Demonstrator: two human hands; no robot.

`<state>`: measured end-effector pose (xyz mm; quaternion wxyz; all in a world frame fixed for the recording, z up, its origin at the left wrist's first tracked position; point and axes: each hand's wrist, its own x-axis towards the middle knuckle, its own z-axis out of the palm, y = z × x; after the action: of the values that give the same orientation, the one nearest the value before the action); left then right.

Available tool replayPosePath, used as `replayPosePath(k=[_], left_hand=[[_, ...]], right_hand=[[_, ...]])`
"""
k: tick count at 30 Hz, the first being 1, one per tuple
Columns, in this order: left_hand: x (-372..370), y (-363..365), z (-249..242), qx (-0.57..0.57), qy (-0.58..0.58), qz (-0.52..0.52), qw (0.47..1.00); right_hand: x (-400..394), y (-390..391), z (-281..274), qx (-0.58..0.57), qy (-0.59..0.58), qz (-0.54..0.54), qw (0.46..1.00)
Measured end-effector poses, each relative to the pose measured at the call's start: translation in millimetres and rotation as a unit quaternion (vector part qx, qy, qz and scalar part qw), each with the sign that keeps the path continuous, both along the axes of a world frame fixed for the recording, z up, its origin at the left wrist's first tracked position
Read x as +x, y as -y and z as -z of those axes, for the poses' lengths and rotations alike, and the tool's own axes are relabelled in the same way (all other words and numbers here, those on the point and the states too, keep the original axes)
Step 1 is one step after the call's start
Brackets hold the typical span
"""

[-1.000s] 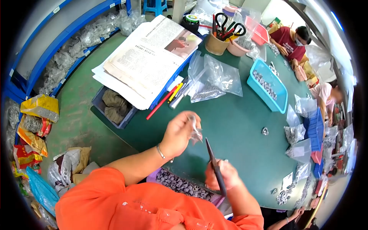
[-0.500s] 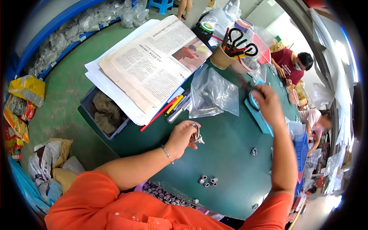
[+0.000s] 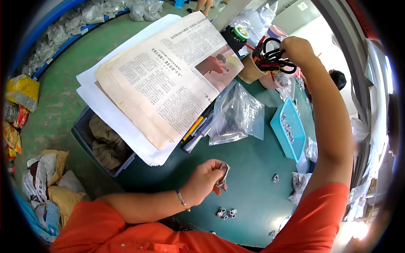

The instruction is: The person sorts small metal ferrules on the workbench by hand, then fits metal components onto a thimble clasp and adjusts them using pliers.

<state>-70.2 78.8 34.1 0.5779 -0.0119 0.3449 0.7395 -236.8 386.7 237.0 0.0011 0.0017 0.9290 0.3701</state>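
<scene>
Left hand (image 3: 204,181) resting low over the green table (image 3: 253,168), fingers pinched round a small clear plastic bag (image 3: 222,179) with what looks like a metal ring at its mouth; contents too small to tell. Right hand (image 3: 297,48) stretched far out to the tan cup (image 3: 251,71) of scissors (image 3: 274,57), fingers curled at the red and black handles; whether actually gripping a pair cannot be told. Bag likely feather-light, limp and slick: best nipped at the top edge between thumb and forefinger, since a hold lower down would let the film slide or crumple. Scissors stiff, probably moderately heavy, blades buried in the cup, so best taken by the loops and drawn straight up. Just beside the left hand, a little cluster of small metal rings (image 3: 226,213) lying loose on the table, hard and apt to roll. Farther off, larger clear bags (image 3: 236,114), a blue tray (image 3: 291,139), and a newspaper (image 3: 168,76).
</scene>
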Motion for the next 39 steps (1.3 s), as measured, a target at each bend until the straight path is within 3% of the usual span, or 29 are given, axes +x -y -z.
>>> replayPosePath(k=[3, 7, 11, 13, 17, 18, 23, 26, 28, 31, 32, 34, 35, 39], left_hand=[[0, 3, -2, 0.011, 0.032, 0.018, 0.999], [0, 7, -3, 0.033, 0.048, 0.051, 0.997], [2, 9, -5, 0.035, 0.063, 0.055, 0.996], [2, 10, -6, 0.048, 0.061, 0.051, 0.996], [4, 8, -4, 0.048, 0.053, 0.047, 0.996], [5, 8, -3, 0.053, 0.057, 0.041, 0.996], [7, 5, 0, 0.038, 0.051, 0.039, 0.997], [7, 4, 1, 0.036, 0.055, 0.029, 0.997], [7, 4, 2, 0.034, 0.044, 0.03, 0.998], [7, 4, 2, 0.033, 0.049, 0.036, 0.998], [7, 3, 1, 0.034, 0.05, 0.039, 0.997], [6, 3, -1, 0.019, 0.063, 0.053, 0.996], [6, 4, -2, 0.019, 0.063, 0.052, 0.997], [4, 5, 0, 0.018, 0.062, 0.05, 0.997]], right_hand=[[-14, -5, 13, -0.028, 0.063, 0.025, 0.997], [-15, -14, 28, 0.076, 0.032, -0.042, 0.996], [3, -14, 31, -0.011, -0.06, -0.111, 0.992], [9, -11, 29, -0.088, -0.07, 0.004, 0.994], [13, -8, 42, -0.055, -0.137, -0.016, 0.989], [11, -18, 48, -0.066, -0.16, -0.088, 0.981], [11, -25, 69, -0.116, -0.089, -0.112, 0.983], [7, -29, 59, -0.176, -0.064, -0.06, 0.981], [7, -32, 44, -0.284, -0.102, -0.05, 0.952], [10, -54, 16, -0.335, -0.378, 0.039, 0.862], [9, -87, 15, -0.333, -0.378, 0.041, 0.863], [5, -153, 29, -0.3, -0.324, 0.181, 0.879], [12, -131, 27, -0.451, -0.265, 0.277, 0.806], [0, -148, 59, -0.68, -0.285, 0.393, 0.549]])
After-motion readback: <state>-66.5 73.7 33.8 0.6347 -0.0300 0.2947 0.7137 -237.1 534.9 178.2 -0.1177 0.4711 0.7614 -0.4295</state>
